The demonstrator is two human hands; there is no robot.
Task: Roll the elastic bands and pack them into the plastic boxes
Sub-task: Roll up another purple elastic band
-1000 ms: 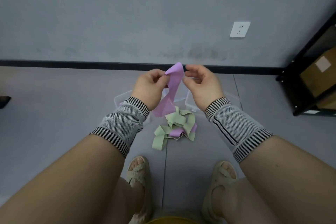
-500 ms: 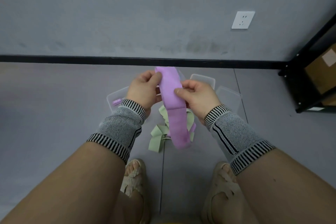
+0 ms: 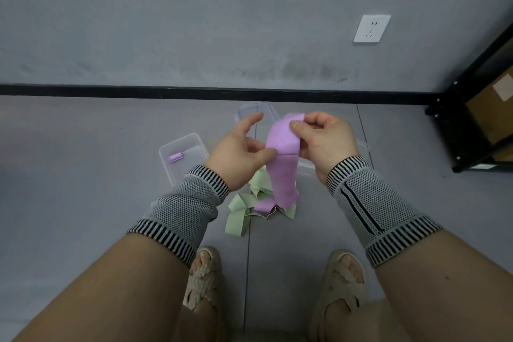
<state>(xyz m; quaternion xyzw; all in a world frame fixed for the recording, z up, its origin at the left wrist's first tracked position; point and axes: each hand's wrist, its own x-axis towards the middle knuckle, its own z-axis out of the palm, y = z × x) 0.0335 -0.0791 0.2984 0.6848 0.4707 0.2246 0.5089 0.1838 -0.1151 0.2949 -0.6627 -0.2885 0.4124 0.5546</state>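
Two hands hold one flat purple elastic band (image 3: 283,158) above the floor pile: right hand (image 3: 324,139) pinches its top, left hand (image 3: 238,153) thumb touches its middle, fingers spread.

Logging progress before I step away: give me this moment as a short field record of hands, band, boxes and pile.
right hand: pinches top end of purple band
left hand: thumb touches band at mid-length, fingers relaxed
purple band: hangs unrolled
left box: holds one rolled purple band
pile: loose green and purple bands on floor
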